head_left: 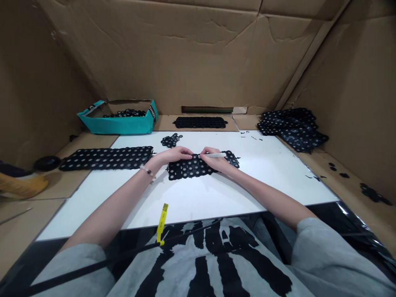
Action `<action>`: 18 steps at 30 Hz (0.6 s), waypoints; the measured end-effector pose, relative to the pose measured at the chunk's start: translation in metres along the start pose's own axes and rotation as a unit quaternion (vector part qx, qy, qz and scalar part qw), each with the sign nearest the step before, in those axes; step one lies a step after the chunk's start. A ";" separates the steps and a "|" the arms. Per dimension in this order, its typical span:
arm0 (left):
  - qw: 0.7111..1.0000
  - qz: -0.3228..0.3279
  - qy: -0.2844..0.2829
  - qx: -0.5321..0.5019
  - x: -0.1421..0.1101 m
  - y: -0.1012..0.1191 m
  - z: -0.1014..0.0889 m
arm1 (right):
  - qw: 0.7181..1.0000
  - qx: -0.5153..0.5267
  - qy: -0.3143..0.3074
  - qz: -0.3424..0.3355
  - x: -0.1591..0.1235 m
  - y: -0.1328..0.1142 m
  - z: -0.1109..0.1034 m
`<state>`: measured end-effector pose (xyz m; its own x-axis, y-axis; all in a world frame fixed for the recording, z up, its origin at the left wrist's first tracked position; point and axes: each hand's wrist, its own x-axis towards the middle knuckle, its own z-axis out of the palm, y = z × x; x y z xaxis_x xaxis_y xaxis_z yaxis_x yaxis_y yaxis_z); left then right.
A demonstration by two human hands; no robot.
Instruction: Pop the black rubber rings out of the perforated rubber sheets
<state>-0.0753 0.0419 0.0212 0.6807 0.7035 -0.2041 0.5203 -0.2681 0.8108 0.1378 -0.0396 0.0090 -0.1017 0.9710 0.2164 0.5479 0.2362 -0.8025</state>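
Observation:
A small black perforated sheet (192, 168) with rows of round pale spots lies on the white board. At its far edge, my left hand (177, 154) is closed, with thumb and fingertips gripping the sheet; a bead bracelet circles that wrist. My right hand (219, 161) pinches a slim white pen-shaped tool (215, 155), its tip near the left fingertips. Whether that tool carries a blade or a point is too small to tell. Just beyond my left hand sits a little heap of loose black rings (171, 140).
A teal box (119, 125) with black rings stands at the back left. Black sheets lie left (108, 159), behind (200, 122) and in a back-right pile (293, 126). Black scraps (344, 175) dot the right side. Cardboard walls (173, 53) enclose the white board (269, 177). A yellow tag (161, 222) hangs on a black cable.

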 end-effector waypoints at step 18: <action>0.997 0.012 0.067 0.044 0.007 -0.005 0.015 | 0.988 0.113 -0.073 0.079 0.012 0.013 -0.002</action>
<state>-0.0656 0.0377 0.0072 0.6214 0.7763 -0.1057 0.5516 -0.3378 0.7627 0.1449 -0.0252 0.0023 -0.1570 0.9876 0.0094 0.3680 0.0673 -0.9274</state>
